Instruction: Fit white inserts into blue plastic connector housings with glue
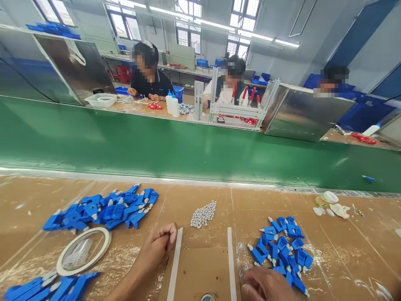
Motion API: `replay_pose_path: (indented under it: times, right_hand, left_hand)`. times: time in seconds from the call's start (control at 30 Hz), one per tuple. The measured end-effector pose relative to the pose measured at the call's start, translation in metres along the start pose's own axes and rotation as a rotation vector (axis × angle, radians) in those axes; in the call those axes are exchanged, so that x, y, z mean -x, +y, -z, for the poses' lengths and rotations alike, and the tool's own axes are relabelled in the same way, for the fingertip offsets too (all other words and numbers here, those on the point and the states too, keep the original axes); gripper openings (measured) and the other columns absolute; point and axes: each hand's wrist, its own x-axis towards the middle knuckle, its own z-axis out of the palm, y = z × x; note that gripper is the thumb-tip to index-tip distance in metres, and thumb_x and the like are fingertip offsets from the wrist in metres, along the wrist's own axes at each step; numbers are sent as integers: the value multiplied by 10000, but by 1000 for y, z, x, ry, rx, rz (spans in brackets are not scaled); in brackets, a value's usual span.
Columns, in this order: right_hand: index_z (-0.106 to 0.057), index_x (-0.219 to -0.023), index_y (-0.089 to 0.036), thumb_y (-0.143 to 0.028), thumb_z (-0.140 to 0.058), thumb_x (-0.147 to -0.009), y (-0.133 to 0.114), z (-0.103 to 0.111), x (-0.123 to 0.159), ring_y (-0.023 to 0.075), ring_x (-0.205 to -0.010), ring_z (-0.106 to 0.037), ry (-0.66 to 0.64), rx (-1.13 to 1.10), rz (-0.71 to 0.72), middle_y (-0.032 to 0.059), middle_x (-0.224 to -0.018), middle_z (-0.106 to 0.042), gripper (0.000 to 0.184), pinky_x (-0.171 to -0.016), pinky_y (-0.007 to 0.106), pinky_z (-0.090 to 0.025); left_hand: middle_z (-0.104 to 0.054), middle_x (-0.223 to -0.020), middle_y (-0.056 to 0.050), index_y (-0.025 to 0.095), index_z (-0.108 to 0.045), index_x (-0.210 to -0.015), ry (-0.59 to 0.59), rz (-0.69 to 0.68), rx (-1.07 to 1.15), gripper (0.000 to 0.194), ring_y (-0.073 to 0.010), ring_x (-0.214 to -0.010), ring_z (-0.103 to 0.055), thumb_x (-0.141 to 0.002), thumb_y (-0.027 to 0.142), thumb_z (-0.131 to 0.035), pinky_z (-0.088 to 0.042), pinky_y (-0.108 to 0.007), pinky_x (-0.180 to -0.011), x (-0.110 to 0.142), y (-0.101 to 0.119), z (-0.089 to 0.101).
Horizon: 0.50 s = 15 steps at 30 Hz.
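My left hand point(163, 239) is closed in a loose fist on the brown tabletop, beside the left of two white strips point(174, 263). Whatever its fingers may hold is hidden. At the bottom edge, my right hand point(266, 283) has its fingers curled downward, just right of the other white strip point(231, 261); its grip is hidden from view. Next to it lies a loose pile of blue plastic parts with pale tips point(283, 248). A small heap of grey pellet-like pieces point(203, 214) sits beyond the strips, between both hands.
A larger blue-part pile point(106, 209) lies at left, near a tape roll point(62, 261) and more blue parts point(59, 288). Scraps and a small roll point(330, 197) lie far right. Beyond the green belt point(188, 146), three people sit at a bench with white bottles point(172, 104) and a clamp frame point(238, 110).
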Motion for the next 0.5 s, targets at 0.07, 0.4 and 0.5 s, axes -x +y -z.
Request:
replay_pose_path:
  times: [0.07, 0.4, 0.5]
  right_hand:
    - [-708, -859, -232, -219, -511, -886, 13, 5, -8, 239, -755, -709, 137, 88, -47, 50, -825, -748, 199, -674, 302, -471]
    - [-729, -900, -190, -73, -616, -799, 17, 3, -33, 289, -904, -720, 166, 475, -165, 117, -1096, -710, 191, -749, 336, -499]
    - [-710, -853, -183, -35, -556, -802, 17, 3, -30, 269, -877, -705, 116, 453, -150, 121, -1092, -683, 219, -721, 326, -486]
  left_hand:
    - [-355, -393, 48, 235, -473, -429, -22, 54, 17, 106, -109, -408, -277, -528, 251, -437, -191, -245, -446, 3, -7, -1]
    - [-506, -466, 21, 205, -604, -531, -28, 17, 62, 150, -143, -470, -436, -510, 280, -476, -334, -253, -472, 2, -13, -18]
    - [-525, -493, 18, 203, -619, -555, 43, -68, 46, 133, -149, -499, -463, -565, 256, -497, -364, -253, -497, 3, -16, -12]
